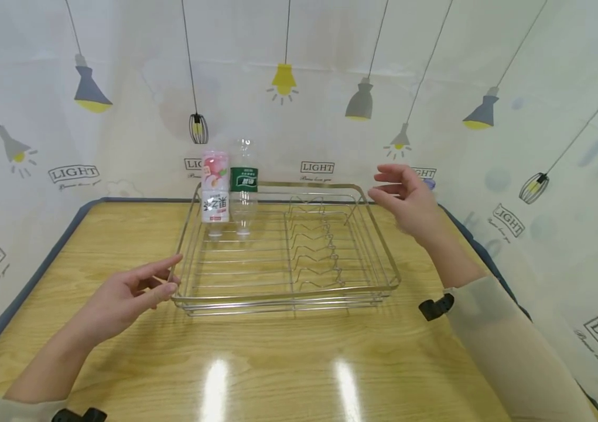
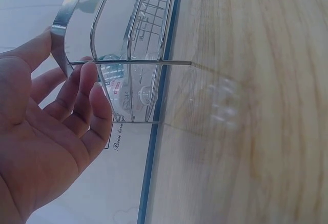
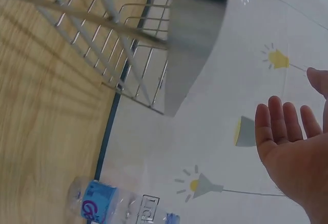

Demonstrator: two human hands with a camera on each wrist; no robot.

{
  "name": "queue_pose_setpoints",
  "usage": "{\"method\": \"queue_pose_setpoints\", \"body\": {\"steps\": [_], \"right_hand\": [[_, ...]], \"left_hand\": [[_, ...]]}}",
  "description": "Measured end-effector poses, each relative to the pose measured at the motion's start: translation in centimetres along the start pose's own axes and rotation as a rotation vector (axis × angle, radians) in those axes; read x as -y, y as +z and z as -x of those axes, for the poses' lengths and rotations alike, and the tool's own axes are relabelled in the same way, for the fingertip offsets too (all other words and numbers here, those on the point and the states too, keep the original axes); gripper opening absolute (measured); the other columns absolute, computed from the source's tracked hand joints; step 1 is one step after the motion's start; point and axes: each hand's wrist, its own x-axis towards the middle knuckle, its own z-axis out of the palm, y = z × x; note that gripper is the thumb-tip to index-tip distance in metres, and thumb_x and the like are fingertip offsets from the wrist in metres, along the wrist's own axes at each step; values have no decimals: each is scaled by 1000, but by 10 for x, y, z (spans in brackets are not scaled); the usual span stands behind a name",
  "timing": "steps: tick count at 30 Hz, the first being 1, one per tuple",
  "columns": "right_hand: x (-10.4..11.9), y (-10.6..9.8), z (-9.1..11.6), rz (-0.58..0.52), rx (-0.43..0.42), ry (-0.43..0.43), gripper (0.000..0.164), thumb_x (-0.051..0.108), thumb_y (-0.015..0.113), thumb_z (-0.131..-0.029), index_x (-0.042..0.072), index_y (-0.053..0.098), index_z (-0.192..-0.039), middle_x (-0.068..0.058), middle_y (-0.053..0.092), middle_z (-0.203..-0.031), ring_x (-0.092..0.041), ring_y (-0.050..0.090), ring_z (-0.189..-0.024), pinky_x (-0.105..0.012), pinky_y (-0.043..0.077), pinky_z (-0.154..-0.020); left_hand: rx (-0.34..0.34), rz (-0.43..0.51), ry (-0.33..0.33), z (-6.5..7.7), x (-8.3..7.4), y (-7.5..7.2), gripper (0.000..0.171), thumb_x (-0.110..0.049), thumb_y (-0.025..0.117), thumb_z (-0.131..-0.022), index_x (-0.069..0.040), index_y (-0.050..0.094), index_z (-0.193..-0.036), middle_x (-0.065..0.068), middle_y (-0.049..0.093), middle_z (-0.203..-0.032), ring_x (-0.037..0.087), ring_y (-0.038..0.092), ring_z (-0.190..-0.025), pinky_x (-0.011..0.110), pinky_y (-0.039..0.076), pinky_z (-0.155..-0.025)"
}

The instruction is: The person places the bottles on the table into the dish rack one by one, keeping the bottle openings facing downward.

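A light, level hold seems to be called for: the wire rack (image 1: 288, 295) should be steadied by its rim, without being lifted or tilted, since the pink-labelled bottle (image 1: 215, 193) and the green-labelled bottle (image 1: 244, 180) could be toppled by a knock. The left hand's (image 1: 122, 308) grip is clamped lightly on the rim at the left front corner; the right hand's (image 1: 417, 205) grip is apart, with nothing held, near the back right corner. The rack is set on the desk (image 1: 299, 351) towards its far edge. It is rectangular and shiny, edged with a flat band and fitted with zigzag dividers in its right half; both bottles are stood cap-down at its back left.
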Motion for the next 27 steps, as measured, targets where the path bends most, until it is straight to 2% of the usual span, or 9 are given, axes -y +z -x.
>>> {"method": "queue_pose_setpoints", "body": {"steps": [9, 17, 22, 27], "right_hand": [[-38, -36, 10, 58, -86, 35, 57, 34, 73, -108, 15, 53, -158, 13, 61, -137, -2, 62, -119, -12, 54, -93], [-80, -70, 12, 121, -173, 87, 61, 40, 73, -107, 15, 54, -159, 23, 60, -129, 1, 60, -113, -13, 51, -84], [-100, -83, 13, 149, -188, 185, 69, 47, 71, -107, 14, 49, -163, 15, 58, -139, 1, 56, -116, -13, 51, -87], [-114, -90, 12, 154, -200, 259, 70, 49, 69, -107, 15, 47, -164, -2, 56, -154, 2, 54, -115, -14, 51, -89]], "left_hand": [[4, 18, -1, 1, 0, 1, 57, -28, 66, -112, -17, 50, -166, 15, 73, -136, 3, 70, -102, 32, 62, -80], [7, 13, -2, 0, -2, 1, 58, -28, 65, -113, -14, 49, -167, 19, 72, -136, 4, 69, -101, 32, 62, -79], [9, 3, -3, 0, -2, 1, 58, -29, 64, -114, -15, 48, -167, 19, 71, -138, 4, 69, -101, 32, 62, -79], [9, 4, 3, 0, -1, 0, 57, -28, 64, -114, -15, 48, -167, 16, 72, -137, 4, 69, -102, 32, 62, -79]]}}
